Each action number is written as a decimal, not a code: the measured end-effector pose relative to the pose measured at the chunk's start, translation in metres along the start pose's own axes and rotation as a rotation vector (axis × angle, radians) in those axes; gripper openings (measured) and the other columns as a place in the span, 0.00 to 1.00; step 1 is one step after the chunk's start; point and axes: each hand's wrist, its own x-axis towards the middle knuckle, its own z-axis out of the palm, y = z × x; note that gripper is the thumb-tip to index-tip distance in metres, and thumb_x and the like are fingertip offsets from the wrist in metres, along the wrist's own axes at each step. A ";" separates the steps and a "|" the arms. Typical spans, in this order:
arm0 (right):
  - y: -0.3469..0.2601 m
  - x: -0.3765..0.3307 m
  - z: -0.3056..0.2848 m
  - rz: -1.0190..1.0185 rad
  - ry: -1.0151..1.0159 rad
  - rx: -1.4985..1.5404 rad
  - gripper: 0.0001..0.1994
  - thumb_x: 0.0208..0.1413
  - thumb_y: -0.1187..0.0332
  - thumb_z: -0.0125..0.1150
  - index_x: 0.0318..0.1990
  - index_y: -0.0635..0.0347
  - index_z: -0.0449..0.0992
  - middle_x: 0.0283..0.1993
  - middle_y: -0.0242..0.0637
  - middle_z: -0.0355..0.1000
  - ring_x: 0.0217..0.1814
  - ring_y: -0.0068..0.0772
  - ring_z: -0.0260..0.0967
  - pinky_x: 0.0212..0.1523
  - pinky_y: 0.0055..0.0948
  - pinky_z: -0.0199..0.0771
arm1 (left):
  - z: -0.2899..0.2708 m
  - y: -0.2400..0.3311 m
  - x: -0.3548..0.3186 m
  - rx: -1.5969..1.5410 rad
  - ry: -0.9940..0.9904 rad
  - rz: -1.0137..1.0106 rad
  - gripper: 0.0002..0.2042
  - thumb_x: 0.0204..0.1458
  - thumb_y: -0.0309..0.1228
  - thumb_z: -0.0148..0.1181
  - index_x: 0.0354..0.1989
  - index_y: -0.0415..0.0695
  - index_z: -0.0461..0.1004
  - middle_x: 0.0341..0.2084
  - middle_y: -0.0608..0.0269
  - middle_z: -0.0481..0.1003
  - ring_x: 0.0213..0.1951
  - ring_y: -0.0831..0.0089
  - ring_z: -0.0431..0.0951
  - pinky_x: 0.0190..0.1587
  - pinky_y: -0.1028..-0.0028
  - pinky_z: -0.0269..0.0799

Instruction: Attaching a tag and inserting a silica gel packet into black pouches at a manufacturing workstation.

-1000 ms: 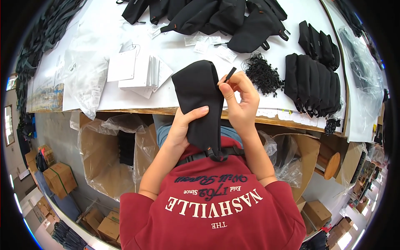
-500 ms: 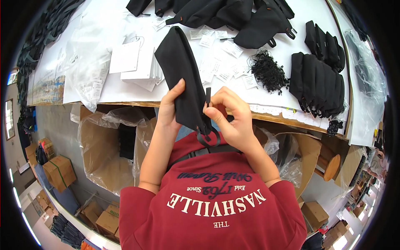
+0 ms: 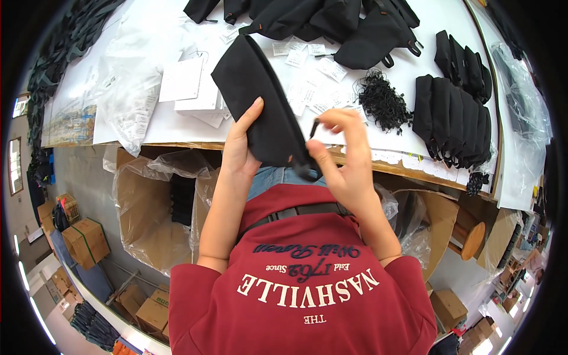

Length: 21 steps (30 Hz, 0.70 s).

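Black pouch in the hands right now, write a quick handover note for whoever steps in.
Left hand grips the long black fabric pouch from its left side, holding it above the edge of the white table.
Right hand pinches a small black piece at the pouch's lower right end.
On the table: a row of folded black pouches at right, a heap of black loops, paper tags, more black bags at the far side.
Done or left: cannot tell whether the small piece is attached yet.

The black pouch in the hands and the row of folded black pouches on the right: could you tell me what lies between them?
In the head view, between the held pouch and the folded row lie a tangle of black cords and scattered white tags.
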 end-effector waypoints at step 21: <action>0.027 -0.032 -0.101 0.115 -0.165 0.395 0.12 0.45 0.76 0.65 0.39 0.59 0.76 0.38 0.29 0.74 0.39 0.20 0.68 0.42 0.22 0.66 | -0.008 0.013 -0.025 1.200 -0.326 0.623 0.16 0.45 0.16 0.58 0.45 0.36 0.74 0.43 0.59 0.74 0.49 0.72 0.70 0.60 0.72 0.57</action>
